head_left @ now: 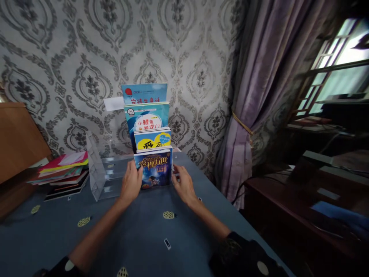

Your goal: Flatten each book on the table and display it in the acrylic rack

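Note:
A clear acrylic tiered rack (99, 175) stands on the blue table (138, 238) and holds several books in stepped rows. The front book (155, 169) has a dark blue cover with gold lettering. My left hand (131, 184) is closed on that book's left edge. My right hand (183, 184) rests at its right edge with curled fingers touching it. Behind it rise a yellow and blue book (152, 139), a teal book with a white oval (147, 117), and a blue book (144, 93) at the top.
A stack of colourful books (65, 171) lies at the left beside a wooden cabinet (17, 138). Patterned wallpaper is behind. A purple curtain (259, 96), a window and a dark wooden desk (302, 207) are to the right of the table edge.

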